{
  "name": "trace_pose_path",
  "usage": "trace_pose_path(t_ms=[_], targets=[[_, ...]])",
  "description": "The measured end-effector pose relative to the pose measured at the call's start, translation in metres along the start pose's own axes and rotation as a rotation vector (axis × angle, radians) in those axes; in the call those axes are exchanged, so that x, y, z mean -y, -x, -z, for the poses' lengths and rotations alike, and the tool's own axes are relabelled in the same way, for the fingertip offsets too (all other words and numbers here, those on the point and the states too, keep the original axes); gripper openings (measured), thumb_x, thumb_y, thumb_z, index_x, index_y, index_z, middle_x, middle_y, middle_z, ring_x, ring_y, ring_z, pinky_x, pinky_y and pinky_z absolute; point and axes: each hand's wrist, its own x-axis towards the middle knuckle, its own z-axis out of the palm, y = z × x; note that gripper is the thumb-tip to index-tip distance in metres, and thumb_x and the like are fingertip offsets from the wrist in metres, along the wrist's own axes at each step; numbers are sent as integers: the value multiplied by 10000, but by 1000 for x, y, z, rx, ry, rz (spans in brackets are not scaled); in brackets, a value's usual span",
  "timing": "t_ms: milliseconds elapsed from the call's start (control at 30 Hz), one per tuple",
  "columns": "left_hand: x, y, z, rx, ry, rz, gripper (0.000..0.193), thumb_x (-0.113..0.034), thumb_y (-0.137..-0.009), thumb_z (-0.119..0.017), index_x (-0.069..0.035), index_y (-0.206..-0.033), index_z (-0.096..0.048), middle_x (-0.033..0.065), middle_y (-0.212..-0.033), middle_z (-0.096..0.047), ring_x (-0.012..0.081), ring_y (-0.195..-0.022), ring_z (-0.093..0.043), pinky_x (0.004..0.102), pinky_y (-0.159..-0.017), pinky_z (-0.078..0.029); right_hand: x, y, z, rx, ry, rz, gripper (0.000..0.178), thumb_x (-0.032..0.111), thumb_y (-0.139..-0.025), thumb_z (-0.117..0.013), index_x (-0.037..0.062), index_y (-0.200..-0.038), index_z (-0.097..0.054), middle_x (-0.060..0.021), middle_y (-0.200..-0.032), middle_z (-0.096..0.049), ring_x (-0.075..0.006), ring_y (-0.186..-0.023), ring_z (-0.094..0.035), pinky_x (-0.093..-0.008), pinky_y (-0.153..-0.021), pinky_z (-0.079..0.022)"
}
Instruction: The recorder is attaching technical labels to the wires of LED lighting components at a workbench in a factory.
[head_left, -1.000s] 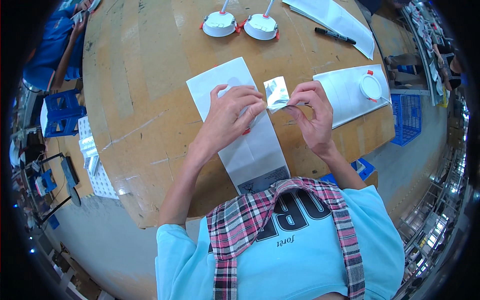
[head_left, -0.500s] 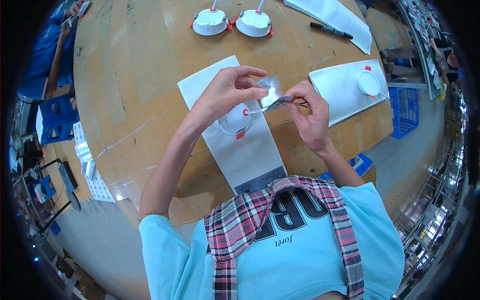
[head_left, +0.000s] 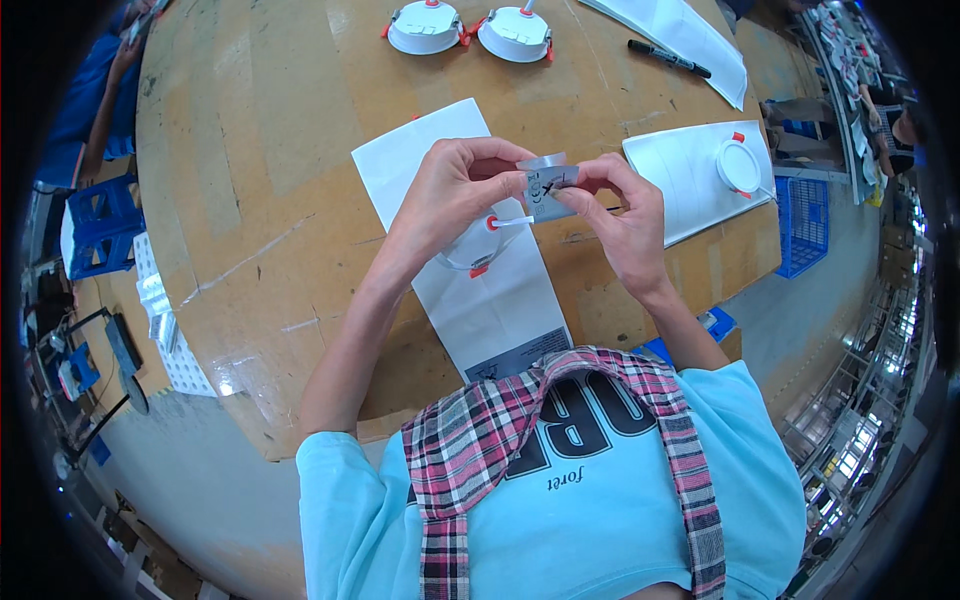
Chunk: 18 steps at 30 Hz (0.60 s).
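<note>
A silver label (head_left: 540, 203) with dark print is bent between my two hands above the table. My left hand (head_left: 452, 188) pinches its left edge between thumb and fingers. At its right side my right hand (head_left: 630, 218) grips it with thumb and forefinger. Below the left hand lies a round white downlight (head_left: 466, 250) with red clips, partly hidden by that hand; its white cable (head_left: 515, 221) runs toward the label. The downlight rests on a long white paper sleeve (head_left: 500, 300) with a grey printed panel at the near end.
On the brown table (head_left: 270, 180) two more downlights (head_left: 425, 30) stand at the far side. To the right, another downlight (head_left: 738, 166) lies on white sleeves (head_left: 670, 185). A black marker (head_left: 668, 58) sits by more sleeves. A blue crate (head_left: 803, 225) stands right; a co-worker's arm (head_left: 105, 110) shows far left.
The label has turned so that its printed face now shows, and its left part is bent over. Both hands stay close together; the view has shifted slightly.
</note>
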Motion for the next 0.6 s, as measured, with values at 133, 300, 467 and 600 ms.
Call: trace_pose_path(t_ms=[133, 300, 467, 600], targets=[[-1, 0, -2, -5, 0, -24, 203, -43, -837, -619, 35, -1016, -674, 74, -871, -694, 105, -770, -649, 248, -702, -524, 1, -1, -2, 11, -8, -24, 162, 59, -795, -715, -7, -931, -656, -57, -846, -628, -117, -733, -574, -261, -685, -477], [0, 1, -5, -55, -7, -33, 182, -19, -844, -609, 36, -1001, -682, 76, -808, -693, 101, -696, -658, 227, -588, -512, 1, -3, -5, -48, -44, -68, 172, 61, -810, -704, -10, -956, -649, -49, -850, -650, -97, -731, -582, -252, -699, -484], [0, 1, -6, -53, 4, -61, 175, -26, -844, -615, 34, -992, -686, 71, -789, -692, 90, -689, -651, 226, -561, -496, 3, -2, -5, -43, -81, -99, 198, 69, -820, -696, -5, -993, -631, -43, -838, -649, -89, -725, -580, -250, -700, -486], [0, 0, -8, -54, -9, -72, 172, -26, -845, -614, 32, -989, -689, 69, -786, -692, 87, -690, -648, 225, -563, -495, 5, -2, -5, -37, -111, -161, 247, 75, -821, -696, 9, -1045, -615, -33, -799, -629, -87, -718, -574, -252, -707, -488]])
